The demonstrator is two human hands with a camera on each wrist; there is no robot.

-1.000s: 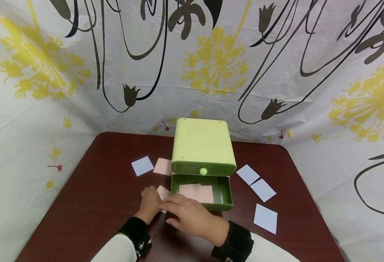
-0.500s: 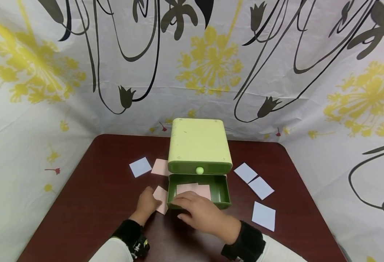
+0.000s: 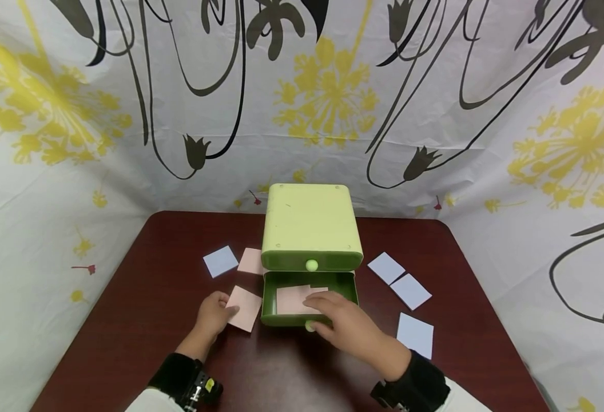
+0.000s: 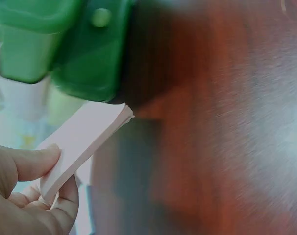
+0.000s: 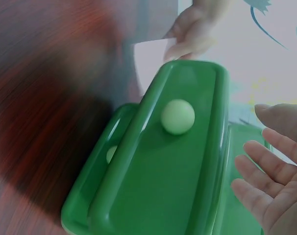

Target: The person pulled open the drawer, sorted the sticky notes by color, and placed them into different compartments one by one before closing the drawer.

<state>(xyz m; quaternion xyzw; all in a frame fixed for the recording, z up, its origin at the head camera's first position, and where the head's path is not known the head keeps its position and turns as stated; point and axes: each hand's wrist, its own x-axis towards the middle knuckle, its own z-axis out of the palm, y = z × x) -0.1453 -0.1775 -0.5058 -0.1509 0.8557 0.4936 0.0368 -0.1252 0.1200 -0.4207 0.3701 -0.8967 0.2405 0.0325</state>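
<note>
L grip [image 3: 213, 313] pinches pink pad [image 3: 244, 309] at its left edge | pad just left of open drawer [image 3: 286, 321], long axis approx. near–far | R grip [image 3: 352, 329], fingers loose, nothing held, at drawer's near rim

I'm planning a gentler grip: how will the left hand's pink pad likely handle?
The pink pad is probably fairly stiff: its edge is thick and it juts out straight. It's likely light: the left hand pinches one end. It may fan out, as layers look parted at one corner.
</note>
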